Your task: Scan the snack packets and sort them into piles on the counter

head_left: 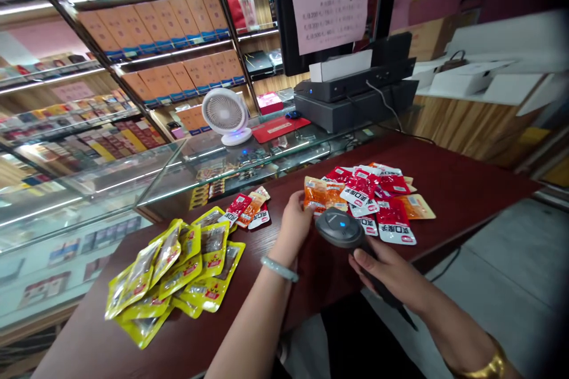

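My left hand, with a pale bangle at the wrist, is closed on the left edge of an orange snack packet. In my right hand is a dark grey barcode scanner, its head close to that packet and a blue light showing on top. Beyond the scanner lies a loose pile of red and white snack packets, with some orange ones among them. Left of my left hand is a small group of red and orange packets. Yellow-edged snack pouches are heaped farther left.
All these packets lie on a dark red-brown table. Behind it stands a glass display counter bearing a white fan, a red mat and a cash drawer. A cable hangs at the table's right edge.
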`<state>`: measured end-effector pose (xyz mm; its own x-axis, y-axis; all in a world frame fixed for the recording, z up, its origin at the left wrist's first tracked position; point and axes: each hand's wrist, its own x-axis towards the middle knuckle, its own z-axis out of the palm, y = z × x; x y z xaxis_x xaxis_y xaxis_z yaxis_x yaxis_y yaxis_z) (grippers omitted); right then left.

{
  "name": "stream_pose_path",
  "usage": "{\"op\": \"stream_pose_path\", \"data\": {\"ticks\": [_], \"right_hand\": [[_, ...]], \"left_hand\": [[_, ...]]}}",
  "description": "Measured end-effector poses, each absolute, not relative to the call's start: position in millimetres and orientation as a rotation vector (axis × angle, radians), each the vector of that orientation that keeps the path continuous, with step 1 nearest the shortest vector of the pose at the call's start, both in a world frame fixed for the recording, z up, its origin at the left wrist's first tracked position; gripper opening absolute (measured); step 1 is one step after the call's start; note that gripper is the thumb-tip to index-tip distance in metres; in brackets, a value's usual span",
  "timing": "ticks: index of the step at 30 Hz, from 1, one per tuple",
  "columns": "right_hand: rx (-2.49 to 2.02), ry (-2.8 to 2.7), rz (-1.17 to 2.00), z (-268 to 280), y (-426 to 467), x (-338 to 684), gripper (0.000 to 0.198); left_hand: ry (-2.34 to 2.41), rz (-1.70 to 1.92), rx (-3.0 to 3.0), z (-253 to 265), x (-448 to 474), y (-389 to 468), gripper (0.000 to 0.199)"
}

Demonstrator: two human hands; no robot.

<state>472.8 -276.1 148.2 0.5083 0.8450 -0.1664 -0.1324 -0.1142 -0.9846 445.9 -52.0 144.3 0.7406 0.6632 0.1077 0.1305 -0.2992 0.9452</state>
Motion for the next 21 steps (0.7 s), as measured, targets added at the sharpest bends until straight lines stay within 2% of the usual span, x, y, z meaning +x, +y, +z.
{"op": "stream_pose_path", "data": {"ticks": [4, 11, 18, 21], "right_hand": [[-1.434, -0.591, 0.928, 153, -278, 474, 0.048], [-1.343, -0.617, 1.003, 166, -242, 475, 0.047], [-1.282, -0.721, 1.08, 171, -204, 463, 0.043], [-1.286, -0.733, 1.121, 168, -199, 457, 0.044]], "left_hand": [[0.479, 0.476, 1.869, 148, 460, -62, 0.043], [0.439, 0.41, 2.056, 155, 427, -38, 0.034], [1.156, 0.533, 2.699, 175, 365, 47, 0.038], [1.462, 0.321, 2.841, 181, 345, 81, 0.045]]}}
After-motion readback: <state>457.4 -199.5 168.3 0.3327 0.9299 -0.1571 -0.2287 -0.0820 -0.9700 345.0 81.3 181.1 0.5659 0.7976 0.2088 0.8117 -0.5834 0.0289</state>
